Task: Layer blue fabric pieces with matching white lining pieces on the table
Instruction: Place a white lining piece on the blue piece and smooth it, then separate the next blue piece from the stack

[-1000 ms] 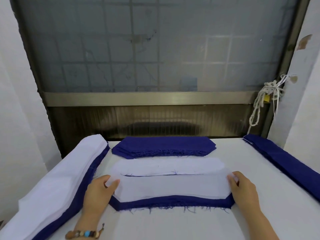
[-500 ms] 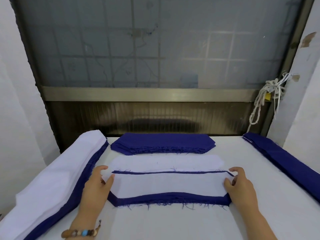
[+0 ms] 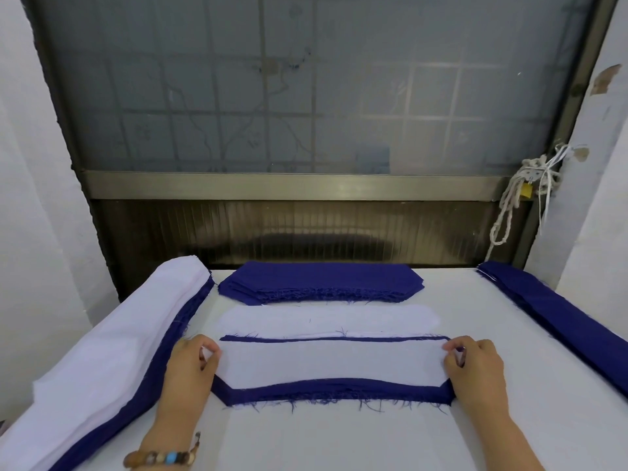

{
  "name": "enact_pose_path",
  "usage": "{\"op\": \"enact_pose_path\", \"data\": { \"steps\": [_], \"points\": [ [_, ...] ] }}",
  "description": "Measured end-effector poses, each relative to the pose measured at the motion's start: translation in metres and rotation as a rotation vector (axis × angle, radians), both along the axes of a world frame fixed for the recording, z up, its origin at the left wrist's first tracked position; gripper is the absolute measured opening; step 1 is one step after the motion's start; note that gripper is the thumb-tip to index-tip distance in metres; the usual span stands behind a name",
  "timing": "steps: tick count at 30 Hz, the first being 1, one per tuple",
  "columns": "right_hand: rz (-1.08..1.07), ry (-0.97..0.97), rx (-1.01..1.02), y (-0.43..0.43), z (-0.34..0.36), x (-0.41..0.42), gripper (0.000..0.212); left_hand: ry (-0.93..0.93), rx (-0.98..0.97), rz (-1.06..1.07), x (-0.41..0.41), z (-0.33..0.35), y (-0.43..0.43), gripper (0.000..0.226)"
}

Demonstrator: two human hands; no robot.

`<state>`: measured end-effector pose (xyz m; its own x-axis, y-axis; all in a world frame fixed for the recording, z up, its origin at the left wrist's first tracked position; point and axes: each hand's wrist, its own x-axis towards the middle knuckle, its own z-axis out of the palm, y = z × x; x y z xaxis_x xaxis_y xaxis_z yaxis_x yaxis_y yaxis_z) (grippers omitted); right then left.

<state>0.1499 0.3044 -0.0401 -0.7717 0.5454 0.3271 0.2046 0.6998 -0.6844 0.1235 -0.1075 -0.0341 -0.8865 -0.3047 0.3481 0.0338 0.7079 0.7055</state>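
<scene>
A white lining piece (image 3: 331, 365) lies on a blue fabric piece (image 3: 334, 392) in the middle of the table, with blue showing along its near edge and as a thin line at its far edge. My left hand (image 3: 190, 368) pinches the lining's left end. My right hand (image 3: 474, 363) pinches its right end. Just behind lies a stack of white lining pieces (image 3: 326, 321). Further back sits a pile of blue fabric pieces (image 3: 319, 280) with frayed edges.
A long stack of layered white and blue pieces (image 3: 102, 362) runs along the table's left side. A long blue stack (image 3: 557, 321) lines the right side. A window frame (image 3: 289, 185) and a wall stand behind the white table (image 3: 339, 443).
Both hands slid the white lining piece toward me on the blue piece, so a thin blue strip now shows at its far edge. Fingers have curled into a pinch at both ends.
</scene>
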Motion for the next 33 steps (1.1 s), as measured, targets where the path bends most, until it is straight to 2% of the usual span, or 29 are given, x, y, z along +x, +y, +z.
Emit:
{"op": "enact_pose_path", "data": {
  "steps": [2, 5, 8, 11, 15, 19, 24, 27, 28, 30, 31, 33],
  "points": [
    [-0.037, 0.039, 0.048, 0.000, 0.000, 0.001, 0.014, 0.049, -0.061, 0.000, 0.002, 0.002, 0.002, 0.017],
    [-0.005, 0.148, 0.194, -0.002, 0.002, 0.001, 0.018, 0.136, -0.100, -0.117, 0.003, 0.007, 0.006, 0.020],
    [0.218, 0.217, 0.188, -0.006, 0.004, 0.001, 0.020, 0.134, -0.067, -0.344, 0.006, 0.008, 0.011, 0.019],
    [0.422, 0.139, 0.099, -0.011, 0.003, 0.002, 0.016, 0.078, 0.001, -0.482, 0.007, 0.004, 0.013, 0.021],
    [0.470, 0.083, 0.094, -0.011, 0.002, 0.002, 0.019, 0.062, -0.066, -0.433, 0.006, 0.002, 0.011, 0.020],
    [0.435, 0.048, 0.214, -0.014, 0.008, 0.000, 0.021, 0.069, -0.119, -0.360, 0.004, 0.005, 0.017, 0.018],
    [0.368, -0.128, 0.430, -0.020, 0.024, -0.015, 0.034, -0.031, -0.400, -0.279, -0.012, 0.021, 0.024, 0.030],
    [0.374, -0.202, 0.522, -0.031, 0.035, -0.035, 0.031, -0.100, -0.587, -0.259, -0.032, 0.034, 0.037, 0.039],
    [0.386, -0.189, 0.533, -0.037, 0.037, -0.044, 0.027, -0.080, -0.656, -0.253, -0.040, 0.039, 0.046, 0.037],
    [0.410, -0.115, 0.519, -0.050, 0.039, -0.062, 0.017, 0.023, -0.672, -0.267, -0.059, 0.044, 0.066, 0.025],
    [0.424, -0.079, 0.515, -0.057, 0.039, -0.072, 0.016, 0.064, -0.647, -0.280, -0.069, 0.046, 0.076, 0.021],
    [0.461, -0.057, 0.521, -0.070, 0.037, -0.093, 0.026, 0.086, -0.638, -0.301, -0.091, 0.046, 0.093, 0.030]
  ]
}}
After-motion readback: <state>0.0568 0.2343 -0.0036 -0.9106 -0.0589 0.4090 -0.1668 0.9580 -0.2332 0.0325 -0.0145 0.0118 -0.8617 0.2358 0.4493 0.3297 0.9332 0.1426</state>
